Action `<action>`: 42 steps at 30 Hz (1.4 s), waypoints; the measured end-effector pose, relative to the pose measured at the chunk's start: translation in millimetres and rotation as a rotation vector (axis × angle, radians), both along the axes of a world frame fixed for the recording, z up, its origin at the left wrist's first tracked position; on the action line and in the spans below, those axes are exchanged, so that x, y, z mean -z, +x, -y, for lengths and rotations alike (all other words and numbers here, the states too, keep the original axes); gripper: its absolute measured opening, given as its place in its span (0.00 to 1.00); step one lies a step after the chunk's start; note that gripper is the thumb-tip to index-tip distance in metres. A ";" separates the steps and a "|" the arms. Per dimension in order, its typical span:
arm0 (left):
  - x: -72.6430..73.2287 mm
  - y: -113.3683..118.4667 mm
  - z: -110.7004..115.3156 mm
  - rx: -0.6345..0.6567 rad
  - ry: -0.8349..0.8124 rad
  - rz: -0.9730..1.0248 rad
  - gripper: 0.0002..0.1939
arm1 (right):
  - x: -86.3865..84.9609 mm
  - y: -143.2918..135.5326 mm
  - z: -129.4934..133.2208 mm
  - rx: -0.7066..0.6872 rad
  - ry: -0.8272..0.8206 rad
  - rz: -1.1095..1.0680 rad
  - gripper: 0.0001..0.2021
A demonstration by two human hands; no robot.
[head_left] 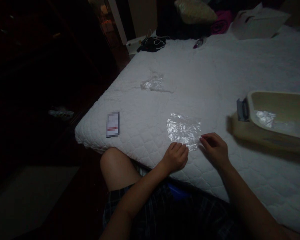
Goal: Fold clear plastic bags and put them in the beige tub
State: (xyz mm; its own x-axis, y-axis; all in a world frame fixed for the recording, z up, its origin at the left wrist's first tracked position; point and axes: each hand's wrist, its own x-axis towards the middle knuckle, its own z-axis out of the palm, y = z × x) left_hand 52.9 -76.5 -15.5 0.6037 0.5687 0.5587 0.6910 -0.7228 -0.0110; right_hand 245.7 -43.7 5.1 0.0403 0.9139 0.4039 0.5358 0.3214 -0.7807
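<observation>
A clear plastic bag [183,128] lies spread on the white quilted mattress [210,186], its surface creased and shiny. At its near edge rests my left hand [176,156], fingers curled closed over the plastic. My right hand [215,149] pinches the bag's right edge between thumb and fingertips. Farther back on the bed is another crumpled clear plastic bag [152,83], apart from both hands.
To the right stands a cream plastic bin [242,130] with a grey handle clip and clear plastic inside. A phone [113,124] lies left. Dark cables [153,43], a white box [258,23] and a rolled magenta cloth [222,21] are at the back.
</observation>
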 end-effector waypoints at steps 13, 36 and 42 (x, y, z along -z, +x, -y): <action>2.2 -5.6 0.4 0.059 0.021 0.378 0.13 | 3.1 -1.6 3.0 -0.157 -0.169 0.052 0.09; -37.9 -65.8 -126.5 -0.264 -1.517 1.067 0.08 | -7.4 18.9 -65.2 -0.110 -0.751 -0.478 0.24; -25.5 -69.9 -120.7 -0.201 -1.466 1.132 0.11 | -8.0 11.1 -60.3 -0.083 -0.666 -0.456 0.22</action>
State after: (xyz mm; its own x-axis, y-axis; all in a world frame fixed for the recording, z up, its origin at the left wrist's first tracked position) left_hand -17.0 44.1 10.0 0.2127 0.9147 -0.3436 -0.0108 0.3538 0.9353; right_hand 256.8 16.7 13.0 -0.0091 0.9641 -0.2653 0.1138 -0.2626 -0.9582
